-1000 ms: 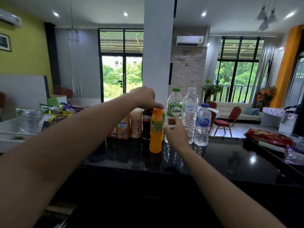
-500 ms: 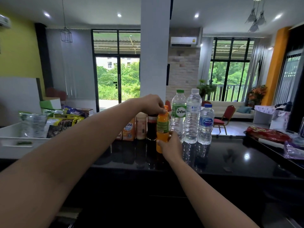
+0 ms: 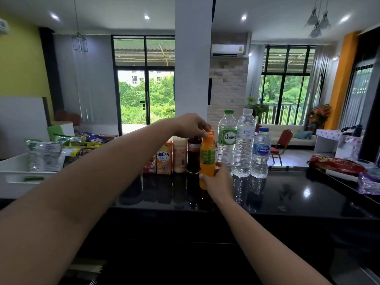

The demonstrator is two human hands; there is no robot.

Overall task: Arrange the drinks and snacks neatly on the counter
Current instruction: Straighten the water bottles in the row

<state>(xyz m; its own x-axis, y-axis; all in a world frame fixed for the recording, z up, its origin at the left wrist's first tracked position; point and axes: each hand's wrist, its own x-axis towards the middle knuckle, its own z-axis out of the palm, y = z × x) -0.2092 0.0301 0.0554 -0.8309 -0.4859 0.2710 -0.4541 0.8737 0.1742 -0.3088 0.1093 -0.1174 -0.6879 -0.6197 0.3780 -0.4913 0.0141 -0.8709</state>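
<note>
A row of drinks stands on the black counter point(image 3: 287, 194). An orange juice bottle point(image 3: 207, 155) sits in front of the row. My right hand point(image 3: 219, 182) grips its base, and my left hand point(image 3: 191, 125) pinches its orange cap from above. Behind it is a dark red bottle point(image 3: 193, 155), then a pale cup drink point(image 3: 180, 155) and an orange carton point(image 3: 164, 159) to the left. To the right stand a green-capped water bottle point(image 3: 227, 138), a tall clear water bottle point(image 3: 244, 142) and a shorter blue-capped one point(image 3: 260, 153).
A white tray point(image 3: 14, 167) with several snack bags stands at the left end. A red snack bag point(image 3: 335, 163) and a purple wrapped pack point(image 3: 370, 179) lie at the right end. A white pillar point(image 3: 193, 58) rises behind the drinks.
My right hand left the green-capped water bottle and took the base of the orange bottle. My left hand stayed at the orange cap, and the bottle shifted slightly right toward the water bottles.
</note>
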